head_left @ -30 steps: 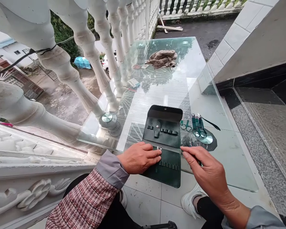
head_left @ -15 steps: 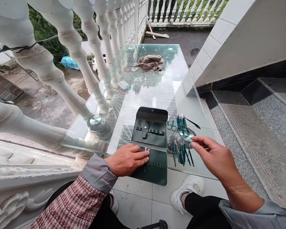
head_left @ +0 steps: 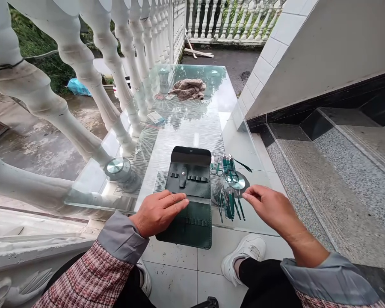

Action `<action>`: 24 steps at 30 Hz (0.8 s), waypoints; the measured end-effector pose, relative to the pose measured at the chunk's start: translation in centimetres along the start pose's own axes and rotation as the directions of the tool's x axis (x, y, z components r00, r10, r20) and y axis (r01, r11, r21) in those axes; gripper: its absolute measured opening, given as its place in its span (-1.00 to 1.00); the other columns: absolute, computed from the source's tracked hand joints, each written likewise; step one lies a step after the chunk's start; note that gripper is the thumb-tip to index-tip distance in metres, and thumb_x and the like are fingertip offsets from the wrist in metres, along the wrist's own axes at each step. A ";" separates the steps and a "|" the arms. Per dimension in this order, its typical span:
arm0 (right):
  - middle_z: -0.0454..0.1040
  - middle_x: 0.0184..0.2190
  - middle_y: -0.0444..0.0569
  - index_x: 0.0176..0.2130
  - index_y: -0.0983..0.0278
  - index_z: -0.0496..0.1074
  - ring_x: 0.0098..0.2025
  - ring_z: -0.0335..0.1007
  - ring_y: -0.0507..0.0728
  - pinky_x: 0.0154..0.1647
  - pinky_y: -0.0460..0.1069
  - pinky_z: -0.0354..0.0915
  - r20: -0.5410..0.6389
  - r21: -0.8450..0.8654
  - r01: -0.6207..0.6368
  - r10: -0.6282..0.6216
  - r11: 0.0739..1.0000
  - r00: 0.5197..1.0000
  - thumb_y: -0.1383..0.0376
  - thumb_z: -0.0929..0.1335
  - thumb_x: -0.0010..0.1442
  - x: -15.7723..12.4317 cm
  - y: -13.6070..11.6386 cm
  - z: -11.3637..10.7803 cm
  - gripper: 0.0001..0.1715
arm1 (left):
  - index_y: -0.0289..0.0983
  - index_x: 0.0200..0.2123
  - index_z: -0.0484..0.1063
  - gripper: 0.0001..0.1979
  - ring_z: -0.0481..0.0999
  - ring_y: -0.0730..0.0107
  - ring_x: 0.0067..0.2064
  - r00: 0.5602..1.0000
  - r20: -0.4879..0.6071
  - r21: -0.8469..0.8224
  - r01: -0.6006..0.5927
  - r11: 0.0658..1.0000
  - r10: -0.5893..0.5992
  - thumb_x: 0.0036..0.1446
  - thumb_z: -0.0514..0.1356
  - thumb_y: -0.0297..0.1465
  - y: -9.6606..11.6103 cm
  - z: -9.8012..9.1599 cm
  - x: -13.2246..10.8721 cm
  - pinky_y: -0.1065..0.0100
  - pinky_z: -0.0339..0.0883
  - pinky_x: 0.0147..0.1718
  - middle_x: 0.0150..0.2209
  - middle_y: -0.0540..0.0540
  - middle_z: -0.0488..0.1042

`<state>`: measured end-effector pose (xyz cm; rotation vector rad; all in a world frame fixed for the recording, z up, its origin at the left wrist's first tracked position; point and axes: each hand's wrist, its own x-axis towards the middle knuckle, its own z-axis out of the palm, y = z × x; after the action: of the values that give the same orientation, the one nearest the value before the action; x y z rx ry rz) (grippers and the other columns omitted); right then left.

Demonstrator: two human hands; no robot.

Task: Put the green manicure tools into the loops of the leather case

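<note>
Pressing down, the flattened left hand [head_left: 160, 212] could tip the overhanging case [head_left: 197, 233]; the right hand [head_left: 271, 209] nearly pinches, both holds unclear.

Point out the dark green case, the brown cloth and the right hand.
Dark green case [head_left: 194, 188], head view: upper panel, just above the fold.
Brown cloth [head_left: 188, 89], head view: middle of the crumpled heap.
Right hand [head_left: 272, 208], head view: back of hand.

Free passage over the tabletop [head_left: 189, 133] between case [head_left: 197, 189] and cloth [head_left: 189, 89], balusters [head_left: 80, 64] at left, tools [head_left: 231, 203] beside the case.
</note>
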<state>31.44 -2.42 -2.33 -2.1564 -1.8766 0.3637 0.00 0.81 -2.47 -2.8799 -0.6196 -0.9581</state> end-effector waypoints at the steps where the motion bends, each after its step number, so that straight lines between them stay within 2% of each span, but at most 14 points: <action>1: 0.42 -0.52 -0.12 -0.54 0.21 0.33 -0.50 0.26 0.05 -0.50 -0.06 0.05 0.000 -0.036 0.009 -0.009 0.999 1.000 0.10 0.24 0.13 0.1 -0.2 0.2 -0.68 | -0.30 -0.10 0.39 -0.77 0.43 0.43 -0.30 1.000 -0.015 0.007 0.006 1.000 -0.006 0.21 0.03 -0.52 0.0 0.1 0.1 0.39 0.39 -0.35 -0.16 -0.16 0.51; 6: 0.40 -0.50 -0.10 -0.57 0.23 0.29 -0.49 0.23 0.05 -0.51 -0.06 0.00 -0.002 -0.162 0.008 -0.009 0.987 1.000 0.11 0.25 0.12 0.7 -0.8 0.5 -0.67 | -0.28 -0.11 0.40 -0.77 0.42 0.45 -0.34 1.000 -0.011 0.032 0.018 0.999 -0.018 0.22 0.02 -0.49 -0.1 0.3 0.3 0.40 0.38 -0.36 -0.17 -0.15 0.51; 13: 0.42 -0.44 -0.12 -0.49 0.22 0.32 -0.45 0.24 0.05 -0.49 -0.06 0.00 0.022 -0.169 -0.009 0.013 0.986 1.000 0.27 0.22 0.11 1.2 -1.7 0.1 -0.82 | -0.28 -0.12 0.40 -0.79 0.42 0.45 -0.34 1.000 -0.008 0.029 0.027 0.999 -0.027 0.21 0.04 -0.49 -0.2 0.2 0.2 0.40 0.38 -0.37 -0.17 -0.14 0.51; 17: 0.43 -0.41 -0.11 -0.45 0.21 0.36 -0.43 0.26 0.06 -0.49 -0.06 0.04 -0.031 -0.124 0.034 -0.039 0.992 0.999 0.19 0.24 0.11 1.0 -2.1 0.4 -0.80 | -0.27 -0.13 0.41 -0.78 0.44 0.44 -0.29 0.994 -0.052 0.004 0.096 0.995 -0.096 0.23 0.01 -0.48 -0.2 0.1 0.1 0.40 0.39 -0.33 -0.18 -0.14 0.52; 20: 0.42 -0.42 -0.10 -0.47 0.20 0.38 -0.45 0.27 0.07 -0.51 -0.06 0.03 -0.011 -0.145 0.043 -0.045 0.989 0.999 0.13 0.26 0.09 0.9 -2.2 0.8 -0.76 | -0.26 -0.14 0.42 -0.78 0.45 0.45 -0.28 0.985 -0.085 -0.009 0.148 0.989 -0.148 0.23 0.02 -0.48 -0.2 -0.1 0.0 0.40 0.39 -0.33 -0.19 -0.14 0.52; 24: 0.43 -0.42 -0.11 -0.47 0.19 0.39 -0.45 0.27 0.08 -0.52 -0.05 0.03 0.026 -0.175 0.037 -0.033 0.984 0.999 0.17 0.26 0.08 0.9 -2.2 1.2 -0.80 | -0.27 -0.16 0.42 -0.79 0.45 0.44 -0.28 0.983 -0.083 -0.014 0.162 0.987 -0.163 0.22 0.03 -0.50 -0.2 -0.2 -0.2 0.40 0.39 -0.32 -0.18 -0.13 0.52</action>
<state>29.10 -1.21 -2.66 -2.2349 -2.0257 0.2233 -0.36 0.92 -2.47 -2.8128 -0.8563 -1.0963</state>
